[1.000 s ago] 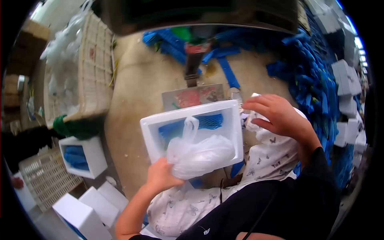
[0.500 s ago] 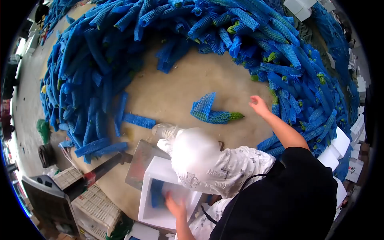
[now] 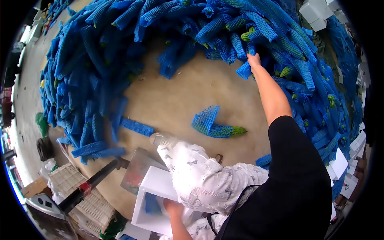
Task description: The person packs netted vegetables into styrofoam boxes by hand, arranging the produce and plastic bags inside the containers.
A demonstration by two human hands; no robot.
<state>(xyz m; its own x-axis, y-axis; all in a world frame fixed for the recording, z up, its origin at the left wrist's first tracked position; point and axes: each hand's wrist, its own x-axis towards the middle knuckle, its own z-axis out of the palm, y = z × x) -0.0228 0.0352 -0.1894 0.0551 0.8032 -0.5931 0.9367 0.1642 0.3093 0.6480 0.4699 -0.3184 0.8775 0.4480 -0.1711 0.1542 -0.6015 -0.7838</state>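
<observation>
My right hand [image 3: 254,61] reaches into the curved pile and is closed around a blue net-wrapped vegetable [image 3: 244,71] at its inner edge. Down at the white foam box [image 3: 154,176], my left hand [image 3: 173,207] is inside the opening, blurred, with its fingers hidden. A piece of blue netting [image 3: 152,204] lies in the box beside that hand. The box stands against a metal scale plate [image 3: 138,168]. One green vegetable with its blue net partly folded back [image 3: 220,131] lies alone on the floor.
Piled net-wrapped vegetables [image 3: 92,80] curve around the left, far side and right. A scale post [image 3: 90,184] with its display [image 3: 46,212] stands at lower left, near a cream crate [image 3: 94,208]. White foam boxes [image 3: 314,14] sit at upper right.
The view has swung from the box to the pile. My right hand has moved forward and closed on a wrapped vegetable. The plastic bag my left hand held earlier is no longer clearly visible.
</observation>
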